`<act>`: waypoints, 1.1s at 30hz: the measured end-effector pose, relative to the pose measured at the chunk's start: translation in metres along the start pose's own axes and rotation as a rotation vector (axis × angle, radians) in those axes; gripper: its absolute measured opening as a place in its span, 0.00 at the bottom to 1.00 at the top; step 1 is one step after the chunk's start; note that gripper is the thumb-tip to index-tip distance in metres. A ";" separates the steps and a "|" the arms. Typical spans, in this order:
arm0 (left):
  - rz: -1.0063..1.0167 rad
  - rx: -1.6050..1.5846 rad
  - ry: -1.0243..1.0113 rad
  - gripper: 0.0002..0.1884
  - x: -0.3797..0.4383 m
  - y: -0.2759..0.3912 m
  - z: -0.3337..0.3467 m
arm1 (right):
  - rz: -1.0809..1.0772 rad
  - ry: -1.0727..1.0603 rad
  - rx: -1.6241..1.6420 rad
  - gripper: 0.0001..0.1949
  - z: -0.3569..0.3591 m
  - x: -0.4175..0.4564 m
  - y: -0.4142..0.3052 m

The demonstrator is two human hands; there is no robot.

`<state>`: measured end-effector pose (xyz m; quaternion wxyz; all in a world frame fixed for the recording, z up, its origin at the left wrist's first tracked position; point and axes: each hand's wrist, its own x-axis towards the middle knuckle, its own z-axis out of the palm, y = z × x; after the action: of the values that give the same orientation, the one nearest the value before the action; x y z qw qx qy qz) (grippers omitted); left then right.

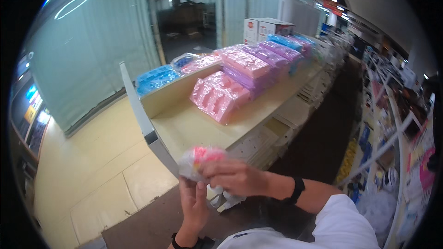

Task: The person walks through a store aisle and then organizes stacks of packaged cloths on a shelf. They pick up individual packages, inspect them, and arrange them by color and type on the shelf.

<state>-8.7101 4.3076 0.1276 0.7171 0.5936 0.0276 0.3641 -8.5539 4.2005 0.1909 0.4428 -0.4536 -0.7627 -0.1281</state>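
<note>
A clear plastic-wrapped item with pink and yellow parts (202,159) is held between both hands, over the near end of the shelf; it is blurred. My left hand (193,197) supports it from below, the thumb pointing up. From the right, my right hand (235,176) grips its side with bent fingers. A pink item in clear wrap (221,98) lies tilted on the cream shelf (187,131), against a stack of pink and purple wrapped items (256,65). Blue wrapped packs (157,79) lie behind the shelf's low divider.
White printed cartons (268,29) stand farther back. The shelf's raised end panel (138,110) is at the left. Bins with white things (252,145) sit below the shelf edge. Across a dark aisle (322,110), crowded racks with wire frames (391,128) line the right.
</note>
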 end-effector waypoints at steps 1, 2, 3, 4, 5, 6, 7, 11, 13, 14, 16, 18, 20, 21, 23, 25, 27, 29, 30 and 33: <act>-0.002 0.033 0.064 0.31 0.000 -0.006 0.004 | -0.032 -0.025 0.024 0.07 -0.002 -0.003 0.002; 0.006 0.046 0.203 0.26 0.002 -0.012 0.013 | -0.066 -0.050 0.050 0.06 -0.006 -0.003 0.001; -0.010 0.127 0.272 0.24 0.008 -0.012 0.018 | -0.102 -0.069 0.083 0.06 -0.011 -0.004 0.005; -0.031 0.204 0.338 0.22 0.017 -0.007 0.024 | -0.123 -0.125 0.115 0.06 -0.021 -0.004 0.012; -0.053 0.279 0.405 0.20 0.027 -0.003 0.029 | -0.121 -0.127 0.123 0.07 -0.030 -0.007 0.022; -0.001 0.375 0.469 0.16 0.039 -0.002 0.037 | -0.125 -0.137 0.120 0.08 -0.043 -0.008 0.034; -0.002 0.438 0.487 0.16 0.045 0.000 0.040 | -0.121 -0.133 0.128 0.09 -0.053 -0.010 0.042; 0.016 0.779 0.582 0.19 0.068 0.016 0.052 | 0.225 -0.179 -0.251 0.15 -0.113 -0.011 0.106; 0.126 1.022 0.673 0.22 0.074 0.006 0.036 | 0.146 -0.184 -0.448 0.17 -0.129 0.006 0.135; 0.138 1.211 0.687 0.26 0.075 0.001 0.028 | 0.006 -0.158 -0.508 0.16 -0.133 0.009 0.151; -0.023 1.175 0.673 0.27 0.092 0.002 0.049 | -0.157 -0.138 -0.592 0.15 -0.130 -0.001 0.180; -0.151 1.138 0.676 0.29 0.107 0.009 0.067 | -0.233 -0.129 -0.621 0.13 -0.114 -0.004 0.198; -0.266 1.256 0.672 0.30 0.113 0.010 0.068 | -0.118 -0.328 -0.664 0.13 -0.109 0.001 0.198; -0.326 1.317 0.671 0.30 0.113 0.010 0.064 | -0.061 -0.427 -0.679 0.14 -0.106 0.006 0.193; -0.305 1.381 0.618 0.31 0.109 0.004 0.037 | -0.119 -0.385 -0.646 0.10 -0.111 0.014 0.186; -0.310 1.353 0.564 0.31 0.110 0.005 0.026 | -0.158 -0.325 -0.631 0.08 -0.125 0.019 0.183; -0.266 1.251 0.572 0.32 0.117 0.004 0.020 | -0.182 -0.230 -0.609 0.05 -0.141 0.024 0.185; -0.233 1.208 0.562 0.32 0.125 0.003 0.016 | -0.135 -0.101 -0.598 0.04 -0.154 0.020 0.189; -0.220 1.207 0.576 0.31 0.127 0.005 0.022 | -0.128 -0.039 -0.594 0.05 -0.162 0.021 0.187; -0.130 1.144 0.492 0.28 0.140 0.005 0.002 | -0.014 -0.066 -0.581 0.08 -0.167 0.017 0.188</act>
<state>-8.6086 4.3836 0.1874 0.2792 0.7793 0.4186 0.3734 -8.3129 4.2154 0.2618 0.2684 -0.5599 -0.7113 -0.3294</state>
